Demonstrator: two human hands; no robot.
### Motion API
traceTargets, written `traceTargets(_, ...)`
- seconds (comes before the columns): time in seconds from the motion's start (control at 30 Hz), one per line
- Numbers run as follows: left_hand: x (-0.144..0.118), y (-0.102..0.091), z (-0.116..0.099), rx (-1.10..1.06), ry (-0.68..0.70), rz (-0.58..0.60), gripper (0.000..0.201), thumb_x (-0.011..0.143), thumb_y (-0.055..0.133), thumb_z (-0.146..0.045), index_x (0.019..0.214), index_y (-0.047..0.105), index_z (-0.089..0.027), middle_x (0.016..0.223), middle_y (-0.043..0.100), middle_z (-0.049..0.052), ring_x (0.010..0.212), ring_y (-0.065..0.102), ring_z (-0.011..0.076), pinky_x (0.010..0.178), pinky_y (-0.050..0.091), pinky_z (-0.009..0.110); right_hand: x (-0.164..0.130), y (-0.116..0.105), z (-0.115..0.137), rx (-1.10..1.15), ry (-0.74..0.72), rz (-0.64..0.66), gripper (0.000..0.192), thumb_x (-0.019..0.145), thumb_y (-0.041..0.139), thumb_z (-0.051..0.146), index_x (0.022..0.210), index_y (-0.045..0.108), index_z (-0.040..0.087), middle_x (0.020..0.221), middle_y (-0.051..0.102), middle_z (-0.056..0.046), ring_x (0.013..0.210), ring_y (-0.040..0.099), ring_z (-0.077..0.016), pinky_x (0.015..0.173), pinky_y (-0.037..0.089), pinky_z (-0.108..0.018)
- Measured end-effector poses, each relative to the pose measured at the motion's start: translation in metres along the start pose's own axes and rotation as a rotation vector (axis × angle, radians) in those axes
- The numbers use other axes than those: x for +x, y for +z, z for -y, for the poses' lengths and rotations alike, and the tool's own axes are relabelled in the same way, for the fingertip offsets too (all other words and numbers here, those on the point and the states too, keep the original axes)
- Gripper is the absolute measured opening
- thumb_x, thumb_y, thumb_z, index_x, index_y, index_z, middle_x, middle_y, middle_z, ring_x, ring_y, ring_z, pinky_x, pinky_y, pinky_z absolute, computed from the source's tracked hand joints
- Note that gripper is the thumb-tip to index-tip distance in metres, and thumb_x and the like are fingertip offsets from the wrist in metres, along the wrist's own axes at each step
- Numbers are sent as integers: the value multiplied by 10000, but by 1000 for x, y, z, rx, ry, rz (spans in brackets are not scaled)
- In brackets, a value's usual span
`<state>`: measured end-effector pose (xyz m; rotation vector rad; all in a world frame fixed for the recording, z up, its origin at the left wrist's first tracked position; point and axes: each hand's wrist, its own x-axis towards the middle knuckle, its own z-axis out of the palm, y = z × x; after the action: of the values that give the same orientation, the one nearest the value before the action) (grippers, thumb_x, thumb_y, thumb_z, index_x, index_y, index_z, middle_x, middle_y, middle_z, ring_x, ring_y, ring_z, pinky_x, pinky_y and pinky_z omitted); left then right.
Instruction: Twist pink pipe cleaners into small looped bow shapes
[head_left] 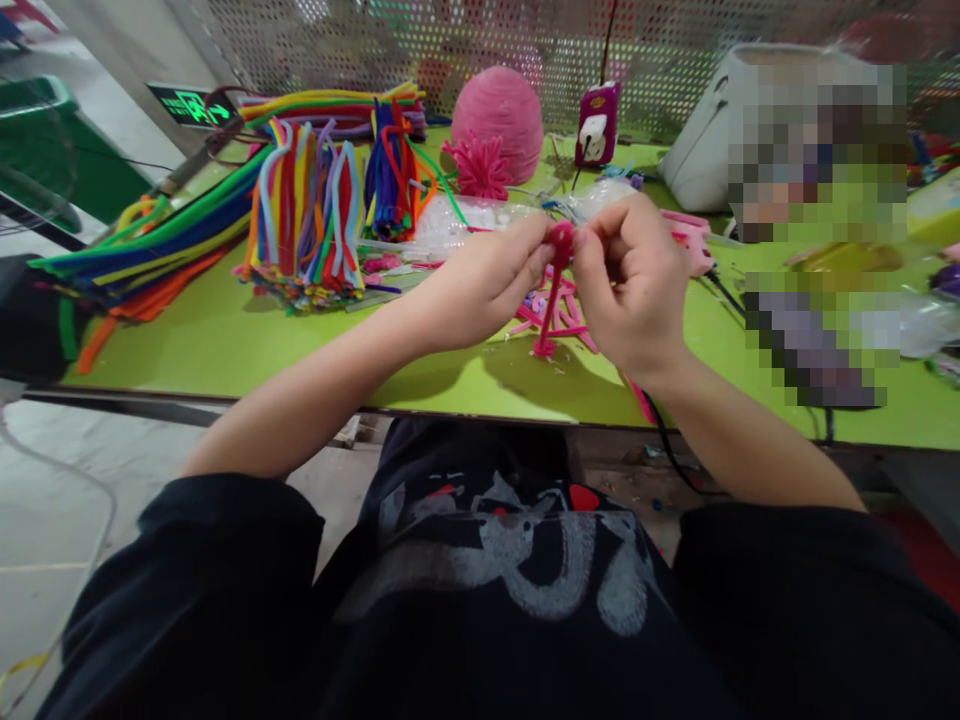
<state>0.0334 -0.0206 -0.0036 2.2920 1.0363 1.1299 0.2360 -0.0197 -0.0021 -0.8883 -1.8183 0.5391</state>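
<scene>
Between my two hands is a dark pink pipe cleaner piece (553,295), with a rounded clump at the top and a stem hanging down toward the table. My left hand (495,275) is closed, its fingertips pinching the clump from the left. From the right, my right hand (634,275) is closed too, thumb and forefinger pressed together at the clump's edge. Its other fingers are curled in. Beneath the hands lie several loose pink pipe cleaner pieces (577,328) on the green table (442,375).
Bundles of multicoloured pipe cleaners (307,215) stand at the left back. Behind my hands sits a pink yarn-like ball (499,115), with a pink pompom-like tuft (480,167) before it. A purple and white device (597,125) and a white bucket (697,135) are farther right.
</scene>
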Motion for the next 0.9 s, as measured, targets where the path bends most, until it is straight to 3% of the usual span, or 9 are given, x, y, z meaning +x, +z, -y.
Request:
traceTargets(0.17, 0, -1, -6, 0, -35, 16, 289, 1134, 484, -466, 960, 564, -251, 928, 646, 28, 913, 690, 190, 927, 571, 380, -2, 3, -2, -67, -93, -21, 316, 1154, 567, 479, 899, 508, 302, 683, 511, 22, 583, 462, -196, 629, 440, -404)
traceTargets(0.37, 5, -5, -8, -22, -46, -75, 264, 1082, 565, -431, 891, 532, -252, 857, 593, 23, 898, 650, 195, 860, 561, 371, 12, -7, -6, 308, 46, 156, 414, 1052, 690, 668, 924, 564, 295, 628, 569, 50, 472, 480, -152, 463, 404, -342)
traceTargets(0.47, 5, -7, -9, -34, -61, -71, 266, 1084, 569, -423, 885, 537, -249, 842, 594, 18, 896, 650, 185, 869, 563, 365, 17, -11, -5, 372, 62, 221, 422, 976, 793, 673, 974, 637, 281, 763, 665, 21, 533, 575, -145, 498, 501, -338)
traceTargets(0.57, 5, -8, -9, -53, -61, -54, 264, 1079, 581, -399, 869, 540, -245, 834, 605, 18, 882, 650, 183, 871, 572, 370, 16, -13, -4, 269, 21, 185, 370, 936, 874, 589, 990, 688, 274, 858, 682, -7, 677, 666, -173, 605, 589, -350)
traceTargets(0.77, 10, -10, -7, -241, -90, 56, 317, 1055, 631, -447, 827, 560, -239, 707, 498, 0, 805, 610, 173, 754, 528, 342, 12, -23, -12, 17, -203, 141, 83, 1019, 773, 376, 966, 774, 311, 897, 736, -26, 764, 699, -205, 728, 632, -411)
traceTargets(0.83, 12, -12, -8, -377, -124, 136, 353, 1031, 677, -497, 817, 568, -238, 644, 422, -19, 706, 544, 151, 646, 455, 316, 19, -32, -10, -132, -321, 167, 67, 988, 787, 384, 933, 798, 348, 904, 745, -31, 803, 695, -227, 800, 647, -449)
traceTargets(0.9, 12, -15, -10, -546, -161, 234, 371, 1007, 726, -497, 802, 568, -232, 606, 358, -42, 591, 404, 103, 545, 315, 287, 32, -39, -1, -274, -424, 280, 133, 938, 823, 404, 817, 785, 363, 861, 726, -22, 779, 649, -222, 879, 648, -472)
